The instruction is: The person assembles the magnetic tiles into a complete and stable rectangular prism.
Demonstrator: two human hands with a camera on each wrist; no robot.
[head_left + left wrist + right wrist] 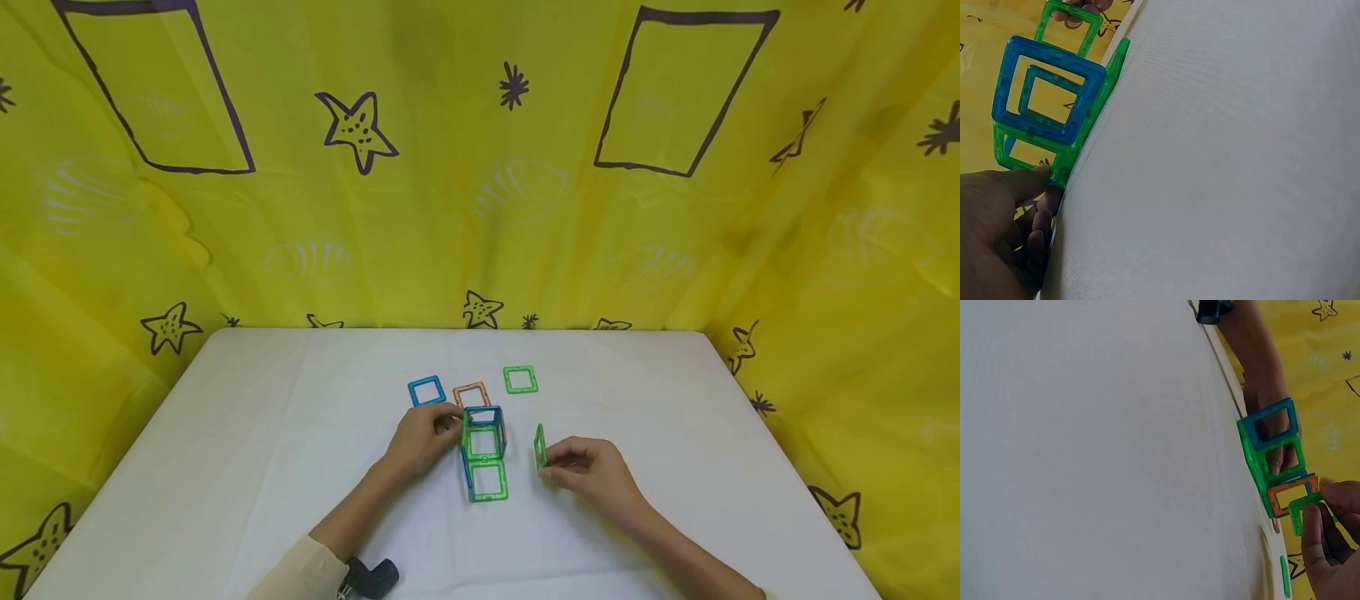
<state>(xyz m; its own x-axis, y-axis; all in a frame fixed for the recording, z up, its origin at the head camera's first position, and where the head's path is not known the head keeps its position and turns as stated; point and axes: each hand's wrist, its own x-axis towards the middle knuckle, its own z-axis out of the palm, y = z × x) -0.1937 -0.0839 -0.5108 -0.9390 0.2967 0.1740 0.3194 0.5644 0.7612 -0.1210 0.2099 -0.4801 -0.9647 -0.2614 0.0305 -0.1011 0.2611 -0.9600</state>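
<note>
A small structure of square magnetic tile frames (488, 482) stands on the table, with green tiles along its base and blue, green and orange ones upright. My left hand (424, 435) is at its left side; in the left wrist view the thumb and fingers pinch a green tile (1060, 164) at its near end. To the right of the structure, my right hand (596, 475) holds a single green square tile (540, 447) upright between thumb and fingers. That tile is apart from the structure in the head view. The right wrist view shows the pinched tile (1296, 515) partly covered by fingers.
Behind the structure lie a blue tile (427, 390), an orange tile (470, 390) and a green tile (521, 379), flat on the white table (637, 375). A black wrist device (372, 578) sits by the left sleeve. Yellow patterned curtains (435, 233) surround the table.
</note>
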